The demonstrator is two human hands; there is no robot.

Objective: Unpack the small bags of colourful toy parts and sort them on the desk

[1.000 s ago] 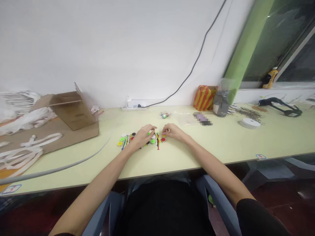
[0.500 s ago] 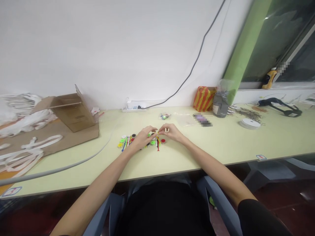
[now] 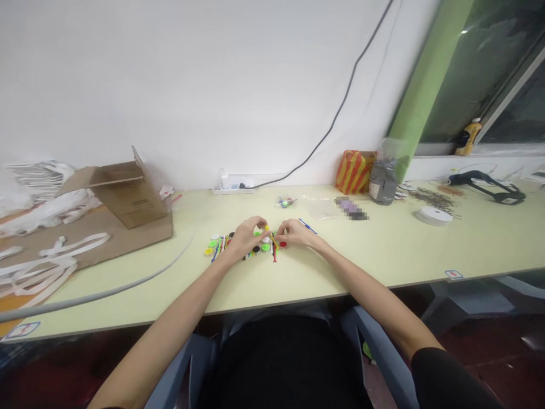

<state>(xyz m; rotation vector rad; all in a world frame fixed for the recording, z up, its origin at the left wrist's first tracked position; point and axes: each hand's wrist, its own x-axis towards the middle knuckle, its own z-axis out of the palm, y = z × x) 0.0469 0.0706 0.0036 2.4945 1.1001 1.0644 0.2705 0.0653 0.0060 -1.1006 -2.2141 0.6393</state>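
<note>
The left hand (image 3: 246, 238) and right hand (image 3: 296, 234) meet in a fingertip pinch, what they grip too small to tell, directly above the loose coloured plastic discs and sticks (image 3: 217, 245) at the middle of the pale desk (image 3: 383, 244), where a slipped pinch or brushing wrist could scatter them.

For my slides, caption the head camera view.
Left hand and right hand meet over colourful plastic discs on a pale green desk.

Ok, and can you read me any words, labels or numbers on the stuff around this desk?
Nothing here can be read with certainty.
Front-left sticker: too small to read.
Front-right sticker: too small to read.
Printed patch on the cardboard box: too blurred.
Label on the grey jar: too blurred.
Yellow bottle: too small to read.
</note>
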